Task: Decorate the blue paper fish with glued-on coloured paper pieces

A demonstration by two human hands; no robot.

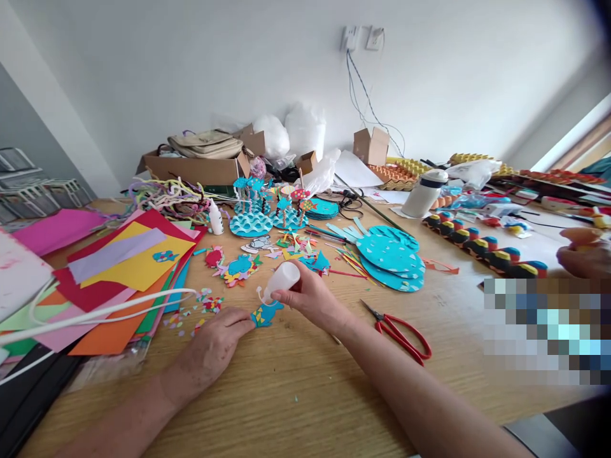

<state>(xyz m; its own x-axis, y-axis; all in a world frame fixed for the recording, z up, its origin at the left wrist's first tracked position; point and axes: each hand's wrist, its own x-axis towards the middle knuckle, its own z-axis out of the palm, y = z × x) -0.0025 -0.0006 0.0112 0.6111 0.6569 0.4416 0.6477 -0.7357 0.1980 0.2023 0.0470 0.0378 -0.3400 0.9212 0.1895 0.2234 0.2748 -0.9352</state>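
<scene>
So my right hand (305,296) has its fingers clamped on the glue bottle (285,278), tipped over the blue paper cutout (267,315), mid-bench (296,394) toward the near edge. Left fingertips touch its left end; can't tell if they're together.

Head-worn view, looking forward and down (a single camera), tabletop near.

a beige bag (207,145) lies on top of an open cardboard box (191,168) near the wall (191,57). a smaller carton (371,147) sits below two sockets (351,38) with dangling cables (365,89). a white lidded tumbler (421,197) stands near painted egg-carton cups (482,247).
</scene>
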